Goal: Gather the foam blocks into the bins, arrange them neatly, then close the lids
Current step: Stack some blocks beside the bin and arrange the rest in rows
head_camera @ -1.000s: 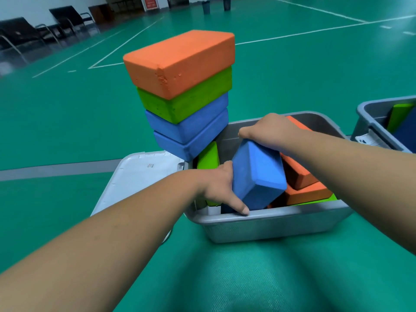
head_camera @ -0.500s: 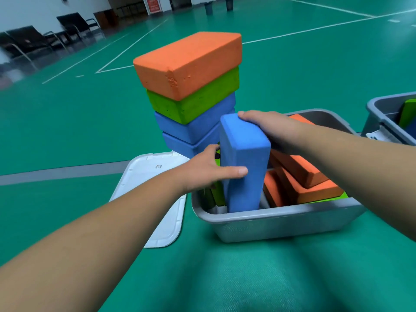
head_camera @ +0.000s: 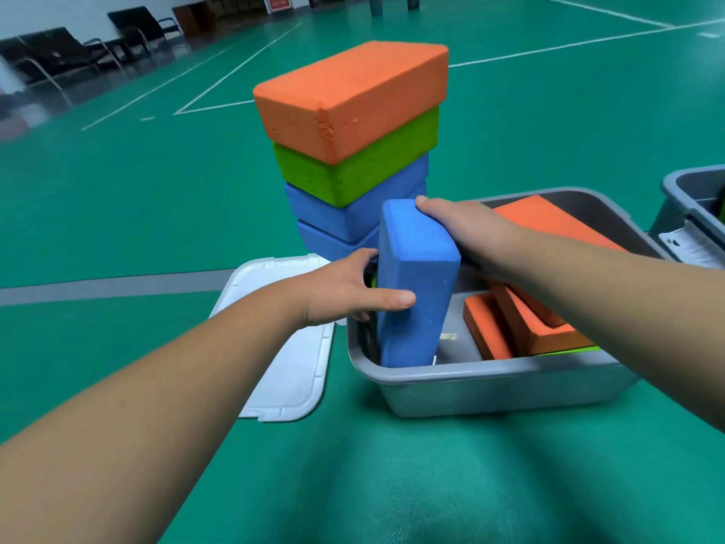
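while left hand (head_camera: 340,293), right hand (head_camera: 467,229) grip blue block (head_camera: 412,339), sign (head_camera: 279,0) illegible.

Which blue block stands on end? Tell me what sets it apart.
The held blue block in the grey bin, gripped by the left hand and right hand: it stands upright; the two stacked blue blocks lie flat beneath the green block.

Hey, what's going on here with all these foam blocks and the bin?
A person's left hand and right hand grip a blue foam block standing on end inside the grey plastic bin. Orange foam blocks lie tilted beside it. A stack of four foam blocks rises behind it, and the white lid lies on the floor alongside.
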